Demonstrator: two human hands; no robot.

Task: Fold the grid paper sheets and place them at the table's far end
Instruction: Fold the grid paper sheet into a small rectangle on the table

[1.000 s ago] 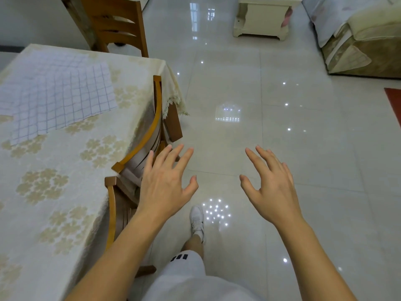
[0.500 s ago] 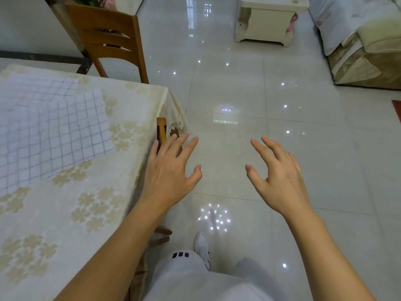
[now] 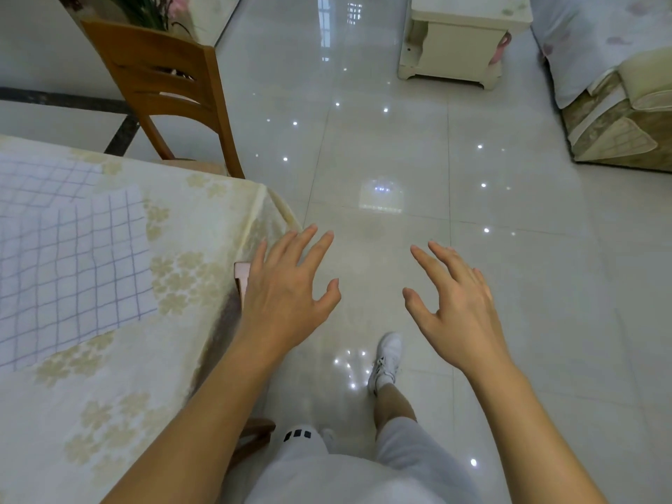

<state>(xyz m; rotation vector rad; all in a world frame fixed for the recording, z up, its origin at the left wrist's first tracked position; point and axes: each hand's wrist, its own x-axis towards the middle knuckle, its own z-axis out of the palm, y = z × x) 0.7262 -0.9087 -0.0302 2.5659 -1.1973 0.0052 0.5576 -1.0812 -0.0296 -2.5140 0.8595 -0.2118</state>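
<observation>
White grid paper sheets (image 3: 69, 263) with purple lines lie flat and overlapping on the table (image 3: 120, 387) at the left, near its far corner. My left hand (image 3: 287, 289) hovers with spread fingers just off the table's right edge, holding nothing. My right hand (image 3: 454, 303) hangs over the floor to the right, fingers spread and slightly bent, also holding nothing. Neither hand touches the paper.
The table wears a cream floral cloth. A wooden chair (image 3: 171, 92) stands beyond its far corner, and another chair's top (image 3: 242, 274) shows under my left hand. Glossy tiled floor (image 3: 381, 158) stretches ahead, with a cream cabinet (image 3: 462, 38) and a covered sofa (image 3: 618, 96) at the far right.
I have walked forward along the table's side. The table corner and the grid paper have come closer. Both hands stayed raised and spread.
</observation>
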